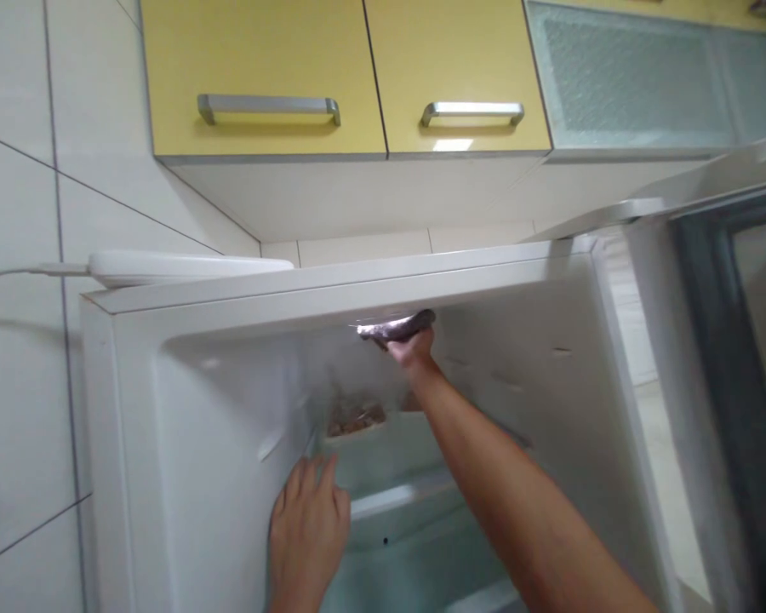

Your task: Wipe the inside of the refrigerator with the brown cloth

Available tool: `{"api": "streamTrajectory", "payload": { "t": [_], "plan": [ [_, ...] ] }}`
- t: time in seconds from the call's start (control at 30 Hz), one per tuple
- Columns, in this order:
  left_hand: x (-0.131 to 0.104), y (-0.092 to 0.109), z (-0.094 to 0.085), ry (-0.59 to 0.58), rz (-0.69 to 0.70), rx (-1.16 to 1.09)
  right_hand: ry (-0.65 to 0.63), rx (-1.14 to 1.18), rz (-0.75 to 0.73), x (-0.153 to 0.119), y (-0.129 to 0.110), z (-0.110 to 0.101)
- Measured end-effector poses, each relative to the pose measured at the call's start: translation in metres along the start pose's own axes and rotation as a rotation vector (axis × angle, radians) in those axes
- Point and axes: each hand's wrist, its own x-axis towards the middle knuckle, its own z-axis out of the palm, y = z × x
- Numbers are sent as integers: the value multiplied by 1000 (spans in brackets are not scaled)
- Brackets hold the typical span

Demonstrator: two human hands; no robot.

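Inside the opened white refrigerator [332, 281], my right hand [414, 347] reaches deep toward the upper back. It grips a crumpled dark cloth [421, 322], held up close to the ceiling of the compartment beside a bright glare; its fingers are partly hidden. My left hand [310, 519] lies near the left inner wall at the glass shelf [414, 545], back of the hand up, fingers stretched forward and holding nothing. Ahead of it, toward the back of the shelf, sits a container with brown contents [356, 417], blurred.
The refrigerator door [708, 340] stands swung out to the right. On top of the fridge, at the left, lies a white flat device [185, 266] with a cable. Yellow cabinets [261, 60] with metal handles hang above, and a tiled wall [19, 383] runs along the left.
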Motion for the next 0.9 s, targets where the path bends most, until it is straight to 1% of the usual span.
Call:
{"api": "streamTrajectory", "payload": {
  "t": [0.07,0.13,0.2,0.27,0.33,0.4,0.5,0.6,0.67,0.73,0.8,0.9],
  "plan": [
    [1,1,-1,-15,-14,15,89,-14,-24,5,-33,-4],
    [1,2,-3,-41,-24,27,119,-22,-78,5,-58,-5],
    [2,3,-6,-68,-26,35,133,-22,-103,0,-76,-2],
    [3,4,-9,-91,-27,38,124,-29,-81,-12,-88,5],
    [5,4,-11,-115,-29,36,86,-19,-75,-30,-101,15],
    [6,5,-13,-138,-30,33,35,12,-98,-54,-115,28],
    [7,5,-17,-157,-28,16,-15,35,-130,-98,-140,47],
    [7,5,-19,-159,-27,4,-65,7,-139,-139,-163,61],
    [7,5,-19,-155,-22,6,-88,-23,-158,-158,-172,65],
    [7,4,-18,-151,-20,8,-95,-51,-181,-166,-175,67],
    [7,4,-16,-144,-27,9,-101,-63,-203,-163,-171,67],
    [6,6,-15,-132,-32,7,-131,-44,-224,-141,-156,61]
  ]
}}
